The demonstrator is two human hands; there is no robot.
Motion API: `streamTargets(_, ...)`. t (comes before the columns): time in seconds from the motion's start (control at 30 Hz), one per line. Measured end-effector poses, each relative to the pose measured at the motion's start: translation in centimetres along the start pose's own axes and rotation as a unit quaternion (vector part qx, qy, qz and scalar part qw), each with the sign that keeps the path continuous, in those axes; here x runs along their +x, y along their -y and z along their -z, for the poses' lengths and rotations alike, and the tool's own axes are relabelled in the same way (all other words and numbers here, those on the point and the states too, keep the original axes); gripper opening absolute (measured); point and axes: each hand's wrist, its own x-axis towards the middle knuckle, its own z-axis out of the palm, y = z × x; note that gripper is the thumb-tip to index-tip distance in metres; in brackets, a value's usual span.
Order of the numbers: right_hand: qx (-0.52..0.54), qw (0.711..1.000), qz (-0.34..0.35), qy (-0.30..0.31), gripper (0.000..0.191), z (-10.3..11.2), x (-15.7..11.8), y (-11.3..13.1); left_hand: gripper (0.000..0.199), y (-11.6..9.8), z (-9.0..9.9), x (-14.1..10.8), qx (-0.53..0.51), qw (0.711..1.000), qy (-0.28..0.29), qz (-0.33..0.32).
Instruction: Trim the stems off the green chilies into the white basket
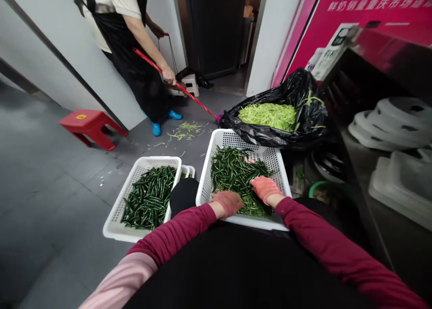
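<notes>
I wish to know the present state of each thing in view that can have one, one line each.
Left hand: gloved, fingers partly hidden, at the green peppers
Right hand: gloved, over the same peppers
Near basket: partly filled
Left basket: partly filled with peppers
Black bag: open, pale green shreds inside
Red stool: upright
Red stick: slanted, held by a co-worker's hand
Floor scraps: scattered

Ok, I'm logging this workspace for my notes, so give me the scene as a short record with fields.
Left hand: gloved, at the green peppers in the near basket
Right hand: gloved, touching the same peppers
Second basket: left of the first, holding dark peppers
Black bag: beyond the near basket, holding pale green shreds
Co-worker's hand: on a red stick
Stool: red, at left
</notes>
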Motion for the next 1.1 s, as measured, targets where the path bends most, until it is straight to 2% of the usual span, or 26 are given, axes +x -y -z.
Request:
streamTargets(0.13,0.093,0.994,0.010,-0.054,0.014,0.7,-2.3,0.0,0.055,-0.2,-0.8,1.1,-0.127,0.992,-0.011,-0.003)
streamTargets(0.23,0.216,0.976,-0.012,-0.028,0.016,0.6,-4.6,1.1,0.057,-0.3,-1.3,1.6,-0.216,0.973,-0.057,-0.058)
streamTargets(0.3,0.340,0.940,-0.023,0.001,0.017,0.5,-5.9,2.0,0.052,-0.3,-1.1,1.2,-0.249,0.961,-0.056,-0.107)
streamTargets(0.33,0.403,0.915,-0.017,0.015,0.017,0.7,-6.6,2.4,0.049,-0.3,-0.8,0.7,-0.274,0.953,-0.033,-0.127)
streamTargets(0.43,0.544,0.836,0.035,0.065,0.016,1.4,-8.1,2.8,0.044,-0.3,0.3,-1.3,-0.365,0.913,0.083,-0.163)
streamTargets(0.5,0.578,0.805,0.087,0.101,0.015,2.1,-8.5,2.3,0.044,-0.1,0.8,-2.4,-0.405,0.887,0.123,-0.186)
streamTargets(0.53,0.572,0.807,0.103,0.106,0.015,2.4,-8.3,1.9,0.045,0.1,0.9,-2.6,-0.410,0.881,0.131,-0.194)
streamTargets(0.57,0.547,0.826,0.101,0.093,0.015,2.6,-7.9,1.2,0.045,0.3,0.9,-2.6,-0.401,0.886,0.127,-0.197)
streamTargets(0.6,0.498,0.861,0.081,0.062,0.017,2.7,-7.2,0.5,0.042,0.5,0.7,-2.3,-0.376,0.900,0.112,-0.189)
streamTargets(0.67,0.334,0.942,0.013,-0.028,0.022,2.5,-5.1,-1.1,0.030,1.2,0.3,-1.3,-0.253,0.958,0.046,-0.128)
streamTargets(0.7,0.231,0.971,-0.009,-0.062,0.025,2.4,-3.8,-1.9,0.027,1.5,0.0,-0.7,-0.166,0.983,0.004,-0.081)
streamTargets(0.73,0.137,0.988,0.000,-0.069,0.027,2.2,-2.5,-2.5,0.030,1.9,-0.2,-0.2,-0.085,0.995,-0.034,-0.041)
streamTargets(0.8,-0.005,0.997,0.058,-0.048,0.033,1.7,0.1,-3.3,0.037,2.4,-0.8,0.4,0.008,0.998,-0.059,-0.018)
streamTargets(0.9,-0.105,0.985,0.135,0.004,0.050,1.1,3.1,-3.0,0.031,2.5,-1.3,0.2,0.002,0.997,-0.009,-0.073)
streamTargets(0.97,-0.124,0.981,0.148,0.021,0.047,0.9,4.1,-2.7,0.028,2.6,-1.5,-0.1,-0.008,0.997,0.014,-0.076)
streamTargets(1.1,-0.093,0.985,0.144,0.030,0.025,1.1,4.2,-3.5,0.027,3.0,-1.7,0.0,-0.011,0.997,0.000,-0.075)
